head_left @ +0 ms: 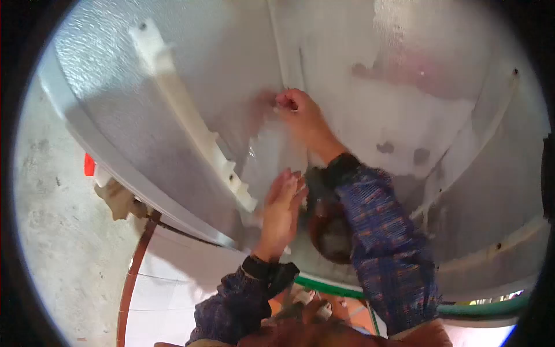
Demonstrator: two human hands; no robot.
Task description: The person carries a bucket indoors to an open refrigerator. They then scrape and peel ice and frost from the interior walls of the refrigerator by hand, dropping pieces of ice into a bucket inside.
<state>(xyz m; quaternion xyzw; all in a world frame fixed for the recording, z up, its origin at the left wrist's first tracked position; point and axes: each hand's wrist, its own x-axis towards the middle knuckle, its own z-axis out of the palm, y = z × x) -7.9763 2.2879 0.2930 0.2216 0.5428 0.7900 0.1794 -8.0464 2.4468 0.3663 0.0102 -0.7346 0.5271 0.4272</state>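
Observation:
Shiny grey wall panels (219, 63) meet in a corner in front of me. My right hand (306, 118) is raised by that corner, fingers curled together close to the panel. What they hold, if anything, I cannot make out. A blurred reflection of the hand shows on the surface to its left. Lower down, my left hand (280, 211) has its fingers stretched out and slightly blurred, with the palm turned toward the right arm. It is nearest to the lower end of a white notched rail (188, 110) fixed on the left panel.
More rails (462, 150) run along the right panel. A dark brown rounded patch (332, 234) lies beside my right forearm. The panel's rim (133, 168) curves along the left. Outside are a concrete floor (46, 231), a brown cloth-like item (118, 199) and white tiles (167, 277).

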